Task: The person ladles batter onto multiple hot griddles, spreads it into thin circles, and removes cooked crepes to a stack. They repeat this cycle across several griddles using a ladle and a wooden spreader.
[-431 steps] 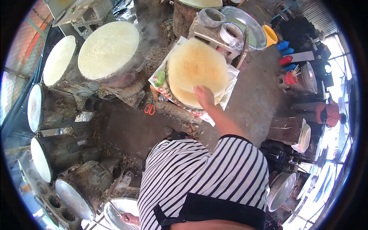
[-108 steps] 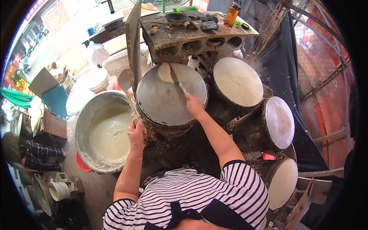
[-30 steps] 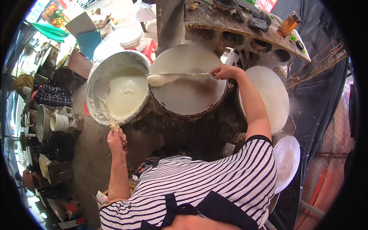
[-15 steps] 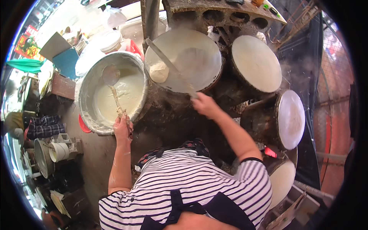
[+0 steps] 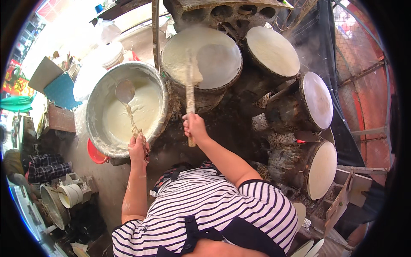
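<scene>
A long ladle is in my left hand (image 5: 138,147), fingers wrapped round its handle. The ladle's round bowl (image 5: 125,91) is over the pale batter (image 5: 135,109) in a wide metal basin (image 5: 93,128). My right hand (image 5: 195,128) grips a flat wooden spreader (image 5: 190,97) near its lower end. The spreader's blurred far part reaches over a round griddle (image 5: 220,60). On that griddle, beside the spreader, lies a pale lump of batter (image 5: 196,76). A thin pale film covers part of the griddle, and a greyer patch shows at its right.
More round griddles coated in pale batter stand at the right: one (image 5: 274,51) behind, another (image 5: 317,101) farther right, a third (image 5: 323,170) nearer. A red bowl (image 5: 97,150) pokes out below the basin. A white bucket (image 5: 70,195) stands at left. A pole (image 5: 155,38) rises behind.
My right hand has moved left and nearer, swinging the spreader from slanted to almost upright in the picture. The batter lump lies farther right on the griddle and is flatter. My left hand keeps the ladle.
</scene>
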{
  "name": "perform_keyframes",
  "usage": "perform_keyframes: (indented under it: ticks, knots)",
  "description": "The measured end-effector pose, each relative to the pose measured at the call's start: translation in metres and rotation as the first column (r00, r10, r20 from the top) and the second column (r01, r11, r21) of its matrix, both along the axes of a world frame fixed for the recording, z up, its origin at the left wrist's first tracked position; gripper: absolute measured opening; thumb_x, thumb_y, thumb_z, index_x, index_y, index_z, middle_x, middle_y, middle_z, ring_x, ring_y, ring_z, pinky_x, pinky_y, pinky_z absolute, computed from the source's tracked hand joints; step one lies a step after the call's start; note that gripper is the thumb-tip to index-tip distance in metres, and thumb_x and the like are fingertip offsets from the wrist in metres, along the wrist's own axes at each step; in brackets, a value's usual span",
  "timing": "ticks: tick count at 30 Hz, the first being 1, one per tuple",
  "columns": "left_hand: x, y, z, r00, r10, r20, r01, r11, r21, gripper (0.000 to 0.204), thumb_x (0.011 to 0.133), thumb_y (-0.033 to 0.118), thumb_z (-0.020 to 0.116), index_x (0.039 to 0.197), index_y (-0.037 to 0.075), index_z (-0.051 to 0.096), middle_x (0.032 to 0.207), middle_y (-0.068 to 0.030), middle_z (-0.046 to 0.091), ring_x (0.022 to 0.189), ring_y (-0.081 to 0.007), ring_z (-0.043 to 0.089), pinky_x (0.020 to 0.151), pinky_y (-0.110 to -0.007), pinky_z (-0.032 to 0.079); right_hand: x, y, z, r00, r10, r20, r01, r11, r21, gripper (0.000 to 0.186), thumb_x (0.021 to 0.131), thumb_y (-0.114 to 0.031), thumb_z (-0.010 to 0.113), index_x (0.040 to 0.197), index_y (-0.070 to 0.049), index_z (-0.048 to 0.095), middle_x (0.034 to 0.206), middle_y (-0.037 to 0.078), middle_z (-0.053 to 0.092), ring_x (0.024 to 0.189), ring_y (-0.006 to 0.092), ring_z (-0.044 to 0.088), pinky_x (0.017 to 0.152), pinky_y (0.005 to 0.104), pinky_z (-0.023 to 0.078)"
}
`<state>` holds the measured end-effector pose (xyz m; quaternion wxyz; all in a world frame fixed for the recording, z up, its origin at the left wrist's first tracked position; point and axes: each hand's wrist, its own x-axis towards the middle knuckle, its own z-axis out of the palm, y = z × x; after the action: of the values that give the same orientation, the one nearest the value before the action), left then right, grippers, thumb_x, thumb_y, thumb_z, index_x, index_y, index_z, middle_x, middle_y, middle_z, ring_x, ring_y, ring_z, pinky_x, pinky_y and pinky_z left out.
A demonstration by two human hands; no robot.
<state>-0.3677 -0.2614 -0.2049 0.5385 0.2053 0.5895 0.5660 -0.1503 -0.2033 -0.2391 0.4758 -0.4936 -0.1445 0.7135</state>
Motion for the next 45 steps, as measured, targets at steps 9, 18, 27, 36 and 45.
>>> perform_keyframes:
  ticks: [9,18,27,36,45]
  knots:
    - [0.003,0.010,-0.005,0.999,-0.035,-0.029,0.035,0.999,-0.007,0.015,0.090,0.020,0.055,0.083,0.007,0.050,0.067,-0.0009,0.051,0.042,-0.0091,0.047,0.033,-0.022,0.036,0.029,0.007,-0.013,0.990,0.063,0.130,-0.057,0.997,-0.049,0.029,0.094,-0.030,0.038,0.084,-0.004,0.046,0.055,-0.001,0.037,0.037,0.0083,0.030,0.033,0.0257,0.029]
    - [0.031,0.013,-0.008,0.997,-0.021,-0.072,0.018,0.999,-0.031,0.020,0.090,0.023,0.055,0.077,0.010,0.049,0.050,0.0002,0.046,0.034,-0.0079,0.041,0.030,-0.020,0.032,0.013,0.003,-0.009,0.901,0.197,0.387,-0.272,0.951,0.149,0.033,0.093,-0.031,0.039,0.081,-0.002,0.049,0.051,0.001,0.039,0.036,0.0115,0.038,0.033,0.0281,0.033]
    - [0.049,0.021,-0.004,0.996,-0.077,-0.055,0.077,0.997,-0.013,0.018,0.090,0.021,0.054,0.080,0.008,0.049,0.052,-0.0018,0.047,0.038,-0.0104,0.044,0.033,-0.023,0.037,0.133,0.010,0.006,0.939,0.203,0.278,-0.186,0.979,-0.086,0.030,0.092,-0.030,0.038,0.078,-0.005,0.047,0.053,-0.001,0.038,0.037,0.0087,0.032,0.033,0.0255,0.028]
    - [0.087,0.023,0.002,0.996,0.022,-0.081,-0.026,0.999,-0.047,0.016,0.089,0.020,0.057,0.079,0.010,0.049,0.060,0.0004,0.050,0.038,-0.0102,0.044,0.031,-0.023,0.036,0.110,0.000,-0.027,0.743,0.266,0.614,-0.425,0.897,0.126,0.044,0.092,-0.035,0.039,0.072,0.000,0.056,0.057,0.013,0.055,0.042,0.0256,0.054,0.043,0.0384,0.044]
    - [0.127,0.027,0.028,0.992,0.028,-0.120,-0.042,0.992,-0.118,0.018,0.088,0.022,0.059,0.078,0.011,0.049,0.059,0.0009,0.049,0.037,-0.0094,0.044,0.031,-0.022,0.035,0.234,0.047,0.003,0.829,0.325,0.454,-0.320,0.943,-0.092,0.042,0.090,-0.036,0.038,0.069,-0.002,0.050,0.050,0.005,0.043,0.035,0.0161,0.039,0.033,0.0318,0.035]
